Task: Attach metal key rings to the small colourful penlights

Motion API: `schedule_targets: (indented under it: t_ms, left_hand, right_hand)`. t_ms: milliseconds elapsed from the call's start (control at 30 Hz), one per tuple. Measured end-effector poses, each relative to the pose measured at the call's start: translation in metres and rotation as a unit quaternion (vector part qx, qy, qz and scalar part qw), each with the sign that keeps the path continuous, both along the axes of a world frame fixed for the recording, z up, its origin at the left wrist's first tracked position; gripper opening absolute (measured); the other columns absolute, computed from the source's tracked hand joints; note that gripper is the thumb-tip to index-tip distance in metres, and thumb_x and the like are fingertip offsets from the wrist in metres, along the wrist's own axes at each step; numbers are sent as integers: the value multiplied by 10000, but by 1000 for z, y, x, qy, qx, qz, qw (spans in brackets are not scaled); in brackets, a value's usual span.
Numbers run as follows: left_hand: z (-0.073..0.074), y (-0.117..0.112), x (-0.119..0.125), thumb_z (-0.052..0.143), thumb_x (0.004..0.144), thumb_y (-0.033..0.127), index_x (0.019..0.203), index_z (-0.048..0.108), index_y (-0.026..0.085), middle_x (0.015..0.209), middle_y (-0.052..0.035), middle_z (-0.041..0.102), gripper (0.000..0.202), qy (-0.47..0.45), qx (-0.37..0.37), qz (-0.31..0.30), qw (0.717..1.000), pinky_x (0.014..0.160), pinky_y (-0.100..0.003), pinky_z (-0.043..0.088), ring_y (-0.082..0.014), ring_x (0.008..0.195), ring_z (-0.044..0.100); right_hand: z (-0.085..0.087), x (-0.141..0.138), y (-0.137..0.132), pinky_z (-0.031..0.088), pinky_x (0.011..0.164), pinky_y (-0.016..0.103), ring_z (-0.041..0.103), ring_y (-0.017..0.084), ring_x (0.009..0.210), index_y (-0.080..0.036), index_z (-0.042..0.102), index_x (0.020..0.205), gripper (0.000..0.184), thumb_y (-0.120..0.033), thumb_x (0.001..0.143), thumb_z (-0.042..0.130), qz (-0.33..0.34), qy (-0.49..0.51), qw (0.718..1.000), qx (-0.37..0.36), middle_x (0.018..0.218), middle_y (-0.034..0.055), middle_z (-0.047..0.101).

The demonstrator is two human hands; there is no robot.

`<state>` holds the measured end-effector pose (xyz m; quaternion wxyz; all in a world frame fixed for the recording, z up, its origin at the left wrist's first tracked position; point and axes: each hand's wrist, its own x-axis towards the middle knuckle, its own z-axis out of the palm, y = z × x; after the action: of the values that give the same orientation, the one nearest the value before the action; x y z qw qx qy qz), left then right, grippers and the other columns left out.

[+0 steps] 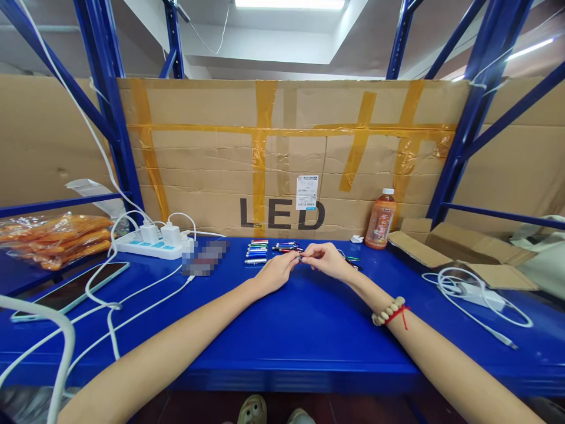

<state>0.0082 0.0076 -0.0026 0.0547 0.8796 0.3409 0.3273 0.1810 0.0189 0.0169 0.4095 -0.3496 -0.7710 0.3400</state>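
Note:
My left hand (277,271) and my right hand (325,259) meet over the middle of the blue shelf (291,330), fingertips pinched together on a small dark object (301,257) held between them. It is too small to name. Just behind the hands lie several small coloured cylinders: a neat row (256,251) at the left and a looser group (286,246) beside it. A few more (353,262) lie behind my right hand. A bead bracelet with a red cord (390,311) circles my right wrist.
A white power strip (152,242) with chargers and trailing white cables sits back left, a phone (70,290) near it. An orange drink bottle (380,219) stands back right beside an open cardboard box (463,250). A taped cardboard sheet (286,153) marked LED forms the back wall.

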Motion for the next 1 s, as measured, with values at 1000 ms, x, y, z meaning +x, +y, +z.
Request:
schedule_targets:
  t_ms: [1000]
  left_hand:
    - [-5, 7, 1, 409, 835, 163, 1000, 573, 173, 1017, -49, 611, 233, -31, 94, 26, 995, 849, -311, 435, -170, 948, 548]
  right_hand:
    - [-4, -10, -2, 277, 347, 151, 389, 38, 372, -119, 491, 583, 489, -585, 523, 628, -70, -19, 996, -46, 430, -19, 448]
